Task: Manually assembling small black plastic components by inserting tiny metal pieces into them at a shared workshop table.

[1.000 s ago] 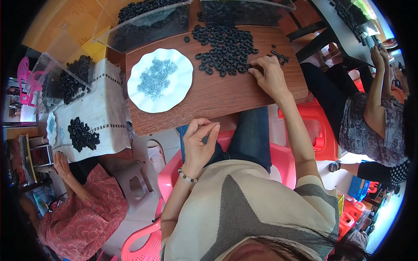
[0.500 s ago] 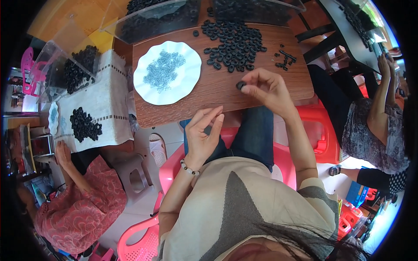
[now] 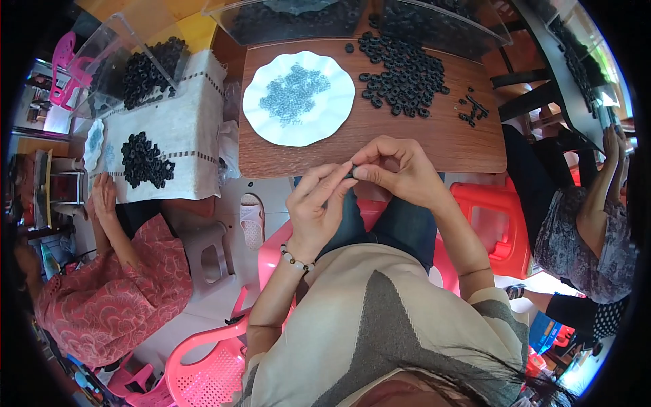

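My right hand (image 3: pixel 407 173) pinches a black piece (image 3: pixel 353 171) just short of the table (image 3: pixel 464 152); my left hand (image 3: pixel 317 203) meets it there, gripping or not I can't tell. This seems two-handed work; the next move calls for steady fingers. Beyond sit the plate (image 3: pixel 298 136) and black pile (image 3: pixel 403 74).

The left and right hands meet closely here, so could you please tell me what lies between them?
In the head view, a small black piece, partly hidden, lies between the left hand and right hand, at their fingertips.
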{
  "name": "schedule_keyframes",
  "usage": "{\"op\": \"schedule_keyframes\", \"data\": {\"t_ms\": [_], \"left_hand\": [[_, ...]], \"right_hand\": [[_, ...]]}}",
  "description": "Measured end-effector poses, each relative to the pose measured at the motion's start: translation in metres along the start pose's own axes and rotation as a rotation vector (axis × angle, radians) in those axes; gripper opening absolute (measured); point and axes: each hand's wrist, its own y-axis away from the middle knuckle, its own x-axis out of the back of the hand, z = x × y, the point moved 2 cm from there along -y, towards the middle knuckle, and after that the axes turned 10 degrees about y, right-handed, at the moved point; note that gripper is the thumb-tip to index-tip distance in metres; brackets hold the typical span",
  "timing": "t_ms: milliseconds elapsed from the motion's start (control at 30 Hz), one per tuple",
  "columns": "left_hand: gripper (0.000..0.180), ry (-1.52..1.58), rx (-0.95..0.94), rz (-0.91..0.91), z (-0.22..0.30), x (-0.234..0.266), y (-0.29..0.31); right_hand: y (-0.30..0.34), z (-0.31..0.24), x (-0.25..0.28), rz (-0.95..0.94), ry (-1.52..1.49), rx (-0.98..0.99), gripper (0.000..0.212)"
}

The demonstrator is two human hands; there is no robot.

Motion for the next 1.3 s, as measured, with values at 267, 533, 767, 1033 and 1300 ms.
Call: {"op": "schedule_keyframes", "data": {"t_ms": [267, 533, 767, 1033, 1300], "left_hand": [[0.03, 0.156, 0.241, 0.263, -0.017, 0.019, 0.017], [0.029, 0.196, 0.377, 0.263, -0.024, 0.03, 0.027], [0.028, 0.433, 0.444, 0.328, -0.031, 0.033, 0.029], [0.033, 0.506, 0.532, 0.356, -0.036, 0.041, 0.026], [0.034, 0.544, 0.525, 0.368, -0.037, 0.036, 0.015]], "right_hand": [[-0.06, -0.011, -0.013, 0.075, 0.572, 0.241, 0.014], [-0.112, 0.008, -0.037, 0.208, 0.969, 0.396, 0.01], [-0.123, 0.026, -0.051, 0.252, 1.003, 0.367, 0.007], [-0.113, 0.01, -0.041, 0.268, 0.815, 0.323, 0.009], [-0.094, -0.018, -0.024, 0.143, 0.742, 0.269, 0.014]]}}
